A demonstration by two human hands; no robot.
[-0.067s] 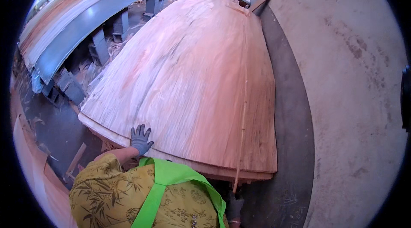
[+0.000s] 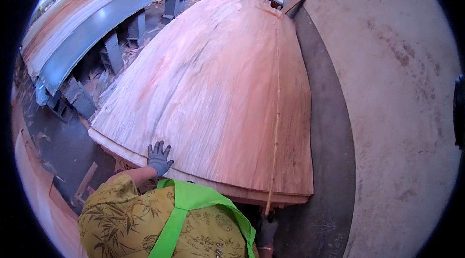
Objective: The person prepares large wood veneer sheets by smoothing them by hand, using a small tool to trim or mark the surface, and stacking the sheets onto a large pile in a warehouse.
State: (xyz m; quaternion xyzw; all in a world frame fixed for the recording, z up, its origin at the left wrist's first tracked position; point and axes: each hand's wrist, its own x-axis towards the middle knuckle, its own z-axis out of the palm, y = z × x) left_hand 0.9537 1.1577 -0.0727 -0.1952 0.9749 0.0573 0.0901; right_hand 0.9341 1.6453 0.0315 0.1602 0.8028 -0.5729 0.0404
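Note:
A wide stack of wood veneer sheets (image 2: 208, 98) lies in front of me, its top sheet pale on the left and reddish on the right. My left hand (image 2: 159, 157), in a grey glove, rests flat near the stack's near edge with fingers spread. A long thin bamboo-like stick (image 2: 276, 132) stretches lengthwise over the right part of the top sheet toward the far end. Below the near edge, my right hand (image 2: 268, 231), also gloved, is closed around the stick's near end. Its fingers are partly in shadow.
To the left, another veneer stack (image 2: 63, 23) with a grey-blue board (image 2: 111, 13) is propped on concrete blocks (image 2: 112, 53). Veneer scraps litter the dark floor there. Pale concrete floor (image 2: 397, 113) extends on the right. A wooden strip (image 2: 294, 2) juts out at the far right corner.
My right hand and the near end of the stick have shifted slightly to the right and up. My left hand stays in place.

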